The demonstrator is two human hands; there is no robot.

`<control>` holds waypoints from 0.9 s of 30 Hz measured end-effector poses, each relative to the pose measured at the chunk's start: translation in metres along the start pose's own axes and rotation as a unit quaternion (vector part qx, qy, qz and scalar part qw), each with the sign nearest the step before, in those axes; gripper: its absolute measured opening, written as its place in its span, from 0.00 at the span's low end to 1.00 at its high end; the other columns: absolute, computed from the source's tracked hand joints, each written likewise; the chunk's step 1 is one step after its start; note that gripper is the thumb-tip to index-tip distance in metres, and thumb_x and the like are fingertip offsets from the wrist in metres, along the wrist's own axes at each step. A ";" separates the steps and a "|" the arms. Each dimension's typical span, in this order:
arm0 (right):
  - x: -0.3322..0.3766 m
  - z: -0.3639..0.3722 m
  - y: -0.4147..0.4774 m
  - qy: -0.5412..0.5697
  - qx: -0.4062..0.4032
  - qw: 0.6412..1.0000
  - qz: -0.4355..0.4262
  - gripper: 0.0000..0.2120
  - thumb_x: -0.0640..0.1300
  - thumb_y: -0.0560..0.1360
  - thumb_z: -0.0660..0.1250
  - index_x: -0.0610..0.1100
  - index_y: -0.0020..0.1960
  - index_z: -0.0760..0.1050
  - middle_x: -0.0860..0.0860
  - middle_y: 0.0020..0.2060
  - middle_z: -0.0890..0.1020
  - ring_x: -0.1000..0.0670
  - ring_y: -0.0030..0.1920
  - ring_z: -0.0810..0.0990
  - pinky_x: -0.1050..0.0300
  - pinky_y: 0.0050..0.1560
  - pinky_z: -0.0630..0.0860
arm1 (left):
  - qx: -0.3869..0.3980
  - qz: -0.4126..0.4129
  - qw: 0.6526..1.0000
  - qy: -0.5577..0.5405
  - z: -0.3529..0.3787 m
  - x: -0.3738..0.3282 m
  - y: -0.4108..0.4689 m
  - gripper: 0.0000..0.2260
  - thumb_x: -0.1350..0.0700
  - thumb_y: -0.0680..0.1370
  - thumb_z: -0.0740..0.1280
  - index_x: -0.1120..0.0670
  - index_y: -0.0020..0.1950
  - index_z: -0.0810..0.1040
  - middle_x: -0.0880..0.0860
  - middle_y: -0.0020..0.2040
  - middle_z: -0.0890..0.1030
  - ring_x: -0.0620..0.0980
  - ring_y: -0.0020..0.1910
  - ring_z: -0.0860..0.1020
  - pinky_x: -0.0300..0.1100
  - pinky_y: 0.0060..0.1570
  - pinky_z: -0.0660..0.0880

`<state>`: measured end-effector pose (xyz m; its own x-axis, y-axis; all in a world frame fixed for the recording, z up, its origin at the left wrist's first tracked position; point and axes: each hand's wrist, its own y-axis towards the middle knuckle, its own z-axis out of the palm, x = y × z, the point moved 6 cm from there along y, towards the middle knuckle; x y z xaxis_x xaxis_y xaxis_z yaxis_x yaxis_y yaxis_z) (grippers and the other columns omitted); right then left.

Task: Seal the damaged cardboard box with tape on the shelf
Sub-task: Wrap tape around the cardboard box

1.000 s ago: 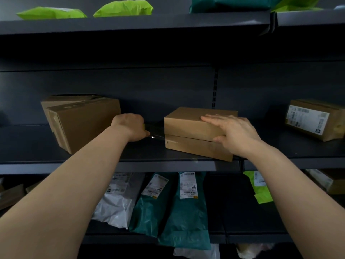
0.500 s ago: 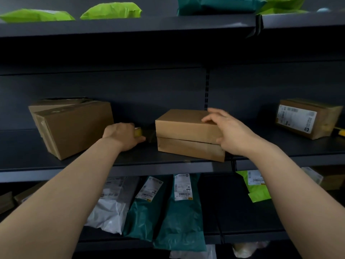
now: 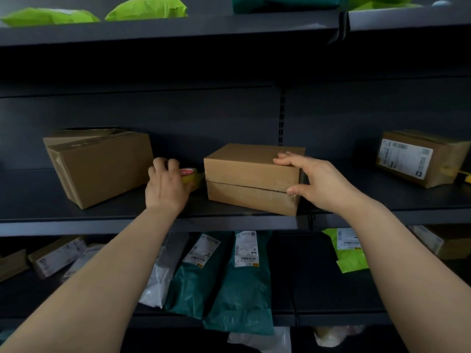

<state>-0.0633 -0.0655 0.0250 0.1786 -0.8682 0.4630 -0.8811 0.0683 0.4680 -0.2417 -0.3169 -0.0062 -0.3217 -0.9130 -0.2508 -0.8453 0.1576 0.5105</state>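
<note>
1. Dark grey metal shelving in dim light; the work is on the middle shelf [image 3: 229,221].
2. The damaged box [image 3: 251,174] sits mid-shelf near the front edge, with a seam running along its front face. No tape shows across it yet.
3. The left grip [image 3: 165,187] is curled round the tape roll [image 3: 190,175], just beside the box's left end. A second ago the roll was hidden by the fist; now its red core and yellowish band show.
4. The right grip [image 3: 318,182] has slid from flat on the lid to the right end. Its fingers are spread on top and the thumb is against the front corner. It reads as bracing the box for a first strip.
5. Around:
   - A bigger box [image 3: 102,166] stands close on the left.
   - A labelled box [image 3: 420,159] sits well to the right.
   - Green mailers [image 3: 145,8] lie on the shelf above, teal mailers [image 3: 239,289] below.
   - Nothing lies between roll and box.
</note>
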 end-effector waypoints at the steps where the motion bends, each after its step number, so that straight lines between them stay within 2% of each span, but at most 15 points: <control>1: -0.001 -0.001 0.001 -0.002 0.002 1.000 -0.001 0.34 0.35 0.70 0.75 0.55 0.71 0.69 0.58 0.72 0.68 0.59 0.72 0.63 0.61 0.74 0.55 | -0.007 0.004 1.000 -0.009 0.000 0.000 -0.001 0.28 0.51 0.75 0.73 0.58 0.70 0.67 0.61 0.68 0.63 0.63 0.63 0.66 0.55 0.54 0.73; 5: -0.002 0.002 0.003 0.010 0.013 1.000 -0.004 0.33 0.32 0.72 0.71 0.54 0.72 0.69 0.58 0.72 0.67 0.61 0.70 0.62 0.60 0.73 0.57 | -0.113 0.009 0.993 -0.044 -0.011 -0.005 -0.024 0.27 0.62 0.73 0.70 0.62 0.71 0.69 0.63 0.72 0.64 0.66 0.67 0.65 0.59 0.62 0.69; 7: -0.002 0.003 0.003 0.009 0.017 1.000 -0.002 0.32 0.31 0.74 0.69 0.54 0.72 0.68 0.57 0.73 0.67 0.59 0.71 0.62 0.57 0.74 0.60 | -0.146 0.004 0.983 -0.115 -0.009 -0.024 -0.056 0.29 0.61 0.74 0.69 0.65 0.73 0.65 0.65 0.74 0.62 0.66 0.71 0.63 0.60 0.70 0.64; 9: -0.003 0.003 0.003 0.011 0.013 1.000 -0.002 0.31 0.30 0.75 0.68 0.53 0.72 0.68 0.56 0.73 0.67 0.57 0.73 0.62 0.58 0.74 0.59 | -0.053 0.002 0.974 -0.218 0.007 -0.062 -0.088 0.32 0.56 0.80 0.64 0.66 0.78 0.52 0.64 0.79 0.51 0.61 0.78 0.52 0.56 0.76 0.54; 11: -0.003 0.004 0.003 0.016 0.004 1.000 -0.008 0.31 0.29 0.75 0.66 0.52 0.72 0.68 0.55 0.73 0.67 0.59 0.73 0.60 0.67 0.72 0.54 | 0.049 0.006 0.965 -0.258 0.023 -0.106 -0.108 0.35 0.55 0.82 0.60 0.66 0.78 0.41 0.63 0.79 0.41 0.58 0.79 0.42 0.52 0.78 0.45; 13: -0.003 0.004 0.002 0.023 -0.005 1.000 -0.012 0.31 0.28 0.75 0.66 0.51 0.72 0.69 0.54 0.73 0.68 0.61 0.73 0.59 0.74 0.68 0.50 | 0.105 -0.015 0.962 -0.252 0.030 -0.144 -0.117 0.38 0.58 0.80 0.61 0.67 0.77 0.36 0.66 0.78 0.36 0.59 0.78 0.37 0.51 0.77 0.40; 16: -0.004 0.004 0.002 0.025 -0.008 1.000 -0.010 0.30 0.28 0.75 0.66 0.51 0.72 0.69 0.53 0.73 0.68 0.58 0.74 0.60 0.71 0.70 0.51 | 0.146 -0.036 0.955 -0.254 0.027 -0.185 -0.128 0.44 0.58 0.78 0.64 0.68 0.74 0.31 0.67 0.75 0.31 0.61 0.77 0.33 0.50 0.76 0.37; 19: -0.004 0.005 0.003 0.031 -0.005 0.999 -0.006 0.29 0.29 0.75 0.65 0.51 0.72 0.70 0.53 0.73 0.68 0.56 0.74 0.62 0.67 0.71 0.53 | 0.139 -0.023 0.964 -0.227 0.028 -0.205 -0.145 0.45 0.56 0.78 0.64 0.68 0.73 0.28 0.68 0.74 0.28 0.62 0.75 0.30 0.49 0.75 0.33; 23: -0.004 0.003 0.003 0.059 -0.007 0.998 0.004 0.29 0.27 0.75 0.63 0.51 0.70 0.71 0.53 0.72 0.69 0.56 0.74 0.62 0.65 0.72 0.55 | 0.149 0.082 0.982 -0.078 0.034 -0.234 -0.176 0.45 0.50 0.80 0.60 0.70 0.72 0.26 0.72 0.70 0.25 0.68 0.70 0.25 0.55 0.72 0.31; 27: -0.003 0.000 0.003 0.067 0.024 0.997 0.004 0.29 0.28 0.76 0.62 0.52 0.71 0.70 0.55 0.73 0.67 0.58 0.75 0.59 0.64 0.73 0.53 | 0.136 0.167 0.977 -0.004 0.038 -0.231 -0.189 0.45 0.51 0.80 0.62 0.67 0.73 0.28 0.68 0.71 0.24 0.63 0.72 0.25 0.54 0.74 0.31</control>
<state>-0.0667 -0.0631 0.0248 0.2248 -0.7946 0.5640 -0.9025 0.0485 0.4280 -0.0241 -0.1213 -0.0759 -0.6004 -0.7914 -0.1146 -0.7751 0.5406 0.3272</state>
